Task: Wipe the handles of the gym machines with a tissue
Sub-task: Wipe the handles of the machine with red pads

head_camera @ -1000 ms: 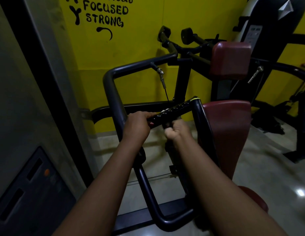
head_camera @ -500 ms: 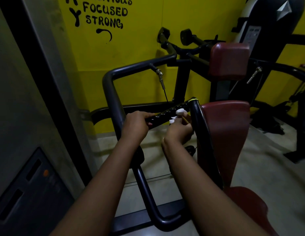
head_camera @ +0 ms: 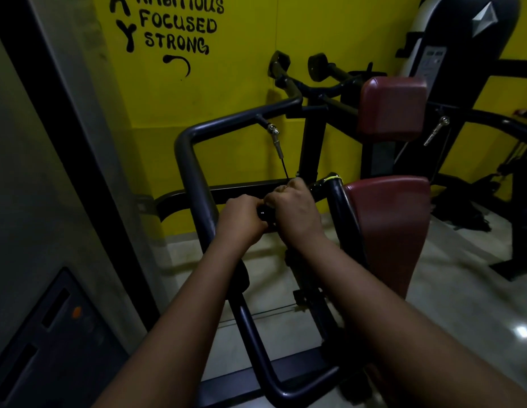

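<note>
Just left of the maroon back pad [head_camera: 385,225], our left hand [head_camera: 241,220] and right hand [head_camera: 297,214] both curl tightly round the black handle [head_camera: 322,187], a rigid fixed bar that we judge takes firm pressure, while the soft, easily torn tissue is out of sight, presumably under our fingers.

Black lettering [head_camera: 179,25] marks the yellow wall [head_camera: 241,83] above pale floor [head_camera: 462,290].
</note>
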Demonstrator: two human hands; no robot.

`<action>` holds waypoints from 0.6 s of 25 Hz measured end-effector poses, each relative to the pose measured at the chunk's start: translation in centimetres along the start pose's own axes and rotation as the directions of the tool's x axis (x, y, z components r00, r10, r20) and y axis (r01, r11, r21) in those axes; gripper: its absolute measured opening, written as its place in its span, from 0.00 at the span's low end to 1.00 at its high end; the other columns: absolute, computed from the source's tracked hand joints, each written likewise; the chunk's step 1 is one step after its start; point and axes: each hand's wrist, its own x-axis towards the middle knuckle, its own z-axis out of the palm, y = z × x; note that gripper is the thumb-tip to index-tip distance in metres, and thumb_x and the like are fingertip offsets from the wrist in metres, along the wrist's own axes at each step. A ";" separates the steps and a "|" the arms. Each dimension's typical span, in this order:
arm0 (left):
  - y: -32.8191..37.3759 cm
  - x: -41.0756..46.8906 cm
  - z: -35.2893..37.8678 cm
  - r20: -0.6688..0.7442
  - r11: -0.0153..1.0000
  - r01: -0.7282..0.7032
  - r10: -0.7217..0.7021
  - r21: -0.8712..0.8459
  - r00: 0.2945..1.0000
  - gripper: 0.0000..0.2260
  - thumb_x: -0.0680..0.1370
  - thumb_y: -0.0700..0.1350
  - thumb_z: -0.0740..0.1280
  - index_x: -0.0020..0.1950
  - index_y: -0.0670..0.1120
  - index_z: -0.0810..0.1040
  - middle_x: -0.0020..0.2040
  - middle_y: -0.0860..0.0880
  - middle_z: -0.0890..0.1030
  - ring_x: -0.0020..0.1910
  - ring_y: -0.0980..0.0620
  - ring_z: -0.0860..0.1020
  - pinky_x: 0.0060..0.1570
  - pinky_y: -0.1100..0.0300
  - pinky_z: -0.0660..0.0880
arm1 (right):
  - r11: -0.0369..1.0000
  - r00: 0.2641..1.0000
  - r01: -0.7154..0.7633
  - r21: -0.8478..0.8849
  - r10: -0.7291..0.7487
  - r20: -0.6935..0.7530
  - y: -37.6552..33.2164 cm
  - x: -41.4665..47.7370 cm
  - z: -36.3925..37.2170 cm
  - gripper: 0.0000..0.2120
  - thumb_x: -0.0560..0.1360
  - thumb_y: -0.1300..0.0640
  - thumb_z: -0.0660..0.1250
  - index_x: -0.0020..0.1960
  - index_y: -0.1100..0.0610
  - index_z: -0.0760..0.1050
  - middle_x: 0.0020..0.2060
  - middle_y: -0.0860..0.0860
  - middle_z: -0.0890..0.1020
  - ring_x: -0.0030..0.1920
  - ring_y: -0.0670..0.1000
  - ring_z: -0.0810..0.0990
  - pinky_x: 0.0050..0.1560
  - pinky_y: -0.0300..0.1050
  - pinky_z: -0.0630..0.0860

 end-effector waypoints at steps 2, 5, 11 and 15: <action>0.3 0.1 0.2 0.030 0.999 0.030 -0.030 0.016 0.999 0.15 0.71 0.52 0.76 0.55 0.48 0.82 0.48 0.49 0.83 0.50 0.49 0.78 0.42 0.57 0.72 | 0.992 0.981 0.120 0.038 -0.124 0.151 1.0 1.2 -1.9 0.09 0.76 0.57 0.67 0.54 0.55 0.82 0.46 0.52 0.82 0.51 0.53 0.77 0.49 0.44 0.73; 0.6 0.3 0.2 0.034 0.999 0.009 -0.007 -0.041 0.999 0.23 0.69 0.55 0.76 0.63 0.55 0.80 0.56 0.52 0.83 0.55 0.51 0.79 0.46 0.57 0.74 | 0.976 0.914 0.196 -0.090 -0.149 0.377 2.0 4.3 -5.1 0.05 0.75 0.59 0.68 0.48 0.59 0.81 0.40 0.53 0.79 0.44 0.54 0.79 0.42 0.46 0.75; 3.0 0.4 0.8 -0.032 0.943 0.061 -0.076 -0.327 0.997 0.16 0.71 0.46 0.76 0.59 0.51 0.83 0.53 0.49 0.84 0.50 0.52 0.81 0.49 0.52 0.79 | 0.900 0.602 -0.233 0.368 -0.164 0.781 6.6 8.6 -7.5 0.10 0.78 0.61 0.62 0.47 0.64 0.81 0.39 0.59 0.82 0.38 0.55 0.79 0.36 0.40 0.76; 3.4 1.1 1.2 0.032 0.783 0.212 -0.239 -0.585 0.971 0.16 0.69 0.36 0.76 0.56 0.43 0.84 0.53 0.47 0.84 0.51 0.55 0.81 0.49 0.60 0.79 | 0.765 0.555 -0.192 0.615 -0.432 0.711 11.3 9.8 -6.2 0.13 0.76 0.68 0.59 0.47 0.64 0.82 0.49 0.58 0.84 0.52 0.59 0.81 0.55 0.48 0.76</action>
